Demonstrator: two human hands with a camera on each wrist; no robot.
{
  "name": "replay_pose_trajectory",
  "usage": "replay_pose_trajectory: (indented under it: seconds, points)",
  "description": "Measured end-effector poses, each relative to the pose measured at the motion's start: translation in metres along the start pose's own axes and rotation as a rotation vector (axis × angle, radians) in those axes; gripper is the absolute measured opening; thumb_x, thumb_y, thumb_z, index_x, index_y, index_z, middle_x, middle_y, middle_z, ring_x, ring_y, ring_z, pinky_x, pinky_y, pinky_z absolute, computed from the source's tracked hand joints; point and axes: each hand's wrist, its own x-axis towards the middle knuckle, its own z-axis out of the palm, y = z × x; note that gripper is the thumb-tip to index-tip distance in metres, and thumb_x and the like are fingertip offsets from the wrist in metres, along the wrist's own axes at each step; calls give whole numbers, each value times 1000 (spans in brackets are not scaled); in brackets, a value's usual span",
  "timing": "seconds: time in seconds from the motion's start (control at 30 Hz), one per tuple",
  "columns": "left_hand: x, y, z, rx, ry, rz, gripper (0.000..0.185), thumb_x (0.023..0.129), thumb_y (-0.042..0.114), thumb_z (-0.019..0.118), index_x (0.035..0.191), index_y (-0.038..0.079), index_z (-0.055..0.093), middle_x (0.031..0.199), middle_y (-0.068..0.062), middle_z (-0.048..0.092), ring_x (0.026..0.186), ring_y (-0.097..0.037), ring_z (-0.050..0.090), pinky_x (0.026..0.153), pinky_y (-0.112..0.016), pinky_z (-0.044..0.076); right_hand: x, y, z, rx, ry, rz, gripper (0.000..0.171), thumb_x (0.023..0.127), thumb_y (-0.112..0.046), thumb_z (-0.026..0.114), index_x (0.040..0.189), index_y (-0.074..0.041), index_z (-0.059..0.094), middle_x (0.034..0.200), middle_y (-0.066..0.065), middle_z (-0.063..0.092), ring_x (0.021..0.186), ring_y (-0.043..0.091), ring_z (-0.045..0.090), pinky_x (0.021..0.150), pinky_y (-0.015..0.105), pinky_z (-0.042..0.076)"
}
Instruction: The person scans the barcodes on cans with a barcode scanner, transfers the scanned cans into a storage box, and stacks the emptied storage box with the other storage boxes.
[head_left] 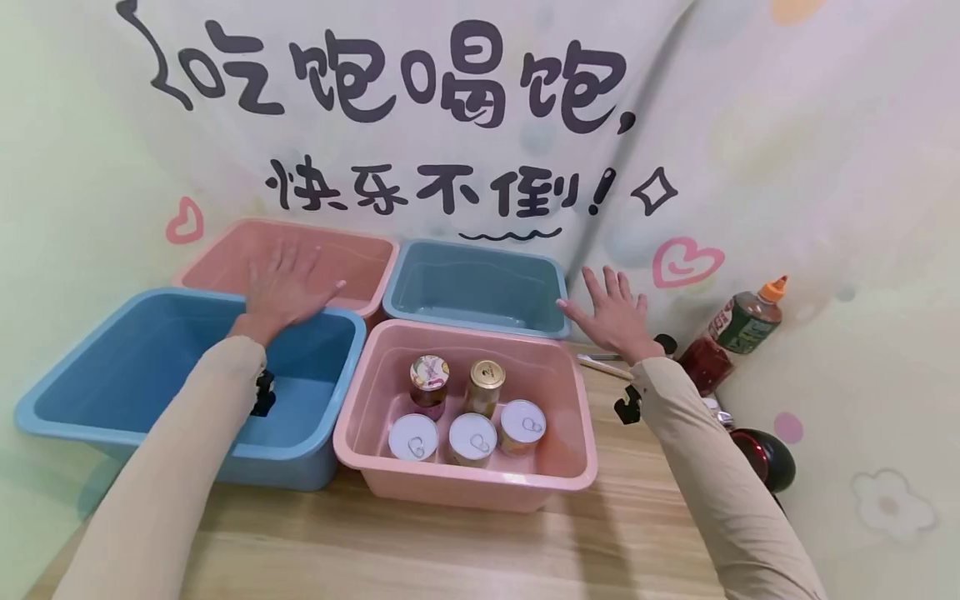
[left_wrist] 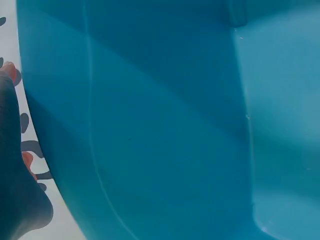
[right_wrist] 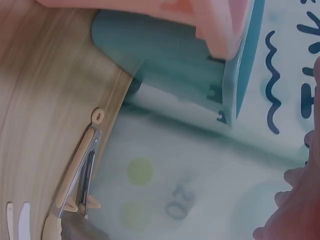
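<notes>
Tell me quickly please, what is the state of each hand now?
Left hand: open, fingers spread, holding nothing, above the blue tub.
Right hand: open, fingers spread, holding nothing, beside the teal tub.

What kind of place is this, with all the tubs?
Probably a staged kitchen or pantry corner: a wooden table against a printed backdrop with Chinese lettering, four plastic tubs, one pink tub holding cans and jars, and a sauce bottle lying nearby.

left hand (head_left: 285,287) flat, fingers spread | right hand (head_left: 611,312) same
</notes>
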Motion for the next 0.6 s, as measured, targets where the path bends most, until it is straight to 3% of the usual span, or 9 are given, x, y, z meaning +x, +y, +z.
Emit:
replay_pose_trajectory:
  seconds: [0.17,0.4,0.6]
  points:
    - [-3,-3,7,-17,-25,-2,90,95,70,33,161,11,13,168,-21,5,154,-46,-4,118,-69,-11,-5,-9,1,-25,8,-49,96,89,-81,33,162,-22,12,168,20,4,154,46,-1,115,76,2]
    - [-1,10,14,-53,-140,54,87,96,69,32,161,13,17,168,-20,10,154,-46,3,121,-68,2,-17,-23,1,-49,15,-142,89,93,-73,43,162,-25,13,167,20,11,154,44,7,115,76,9]
    - [1,24,12,-51,-125,106,81,98,63,33,160,13,21,167,-19,14,154,-44,7,122,-66,6,-32,-47,0,3,-39,-224,87,93,-62,56,161,-26,16,167,19,12,154,42,11,117,72,17]
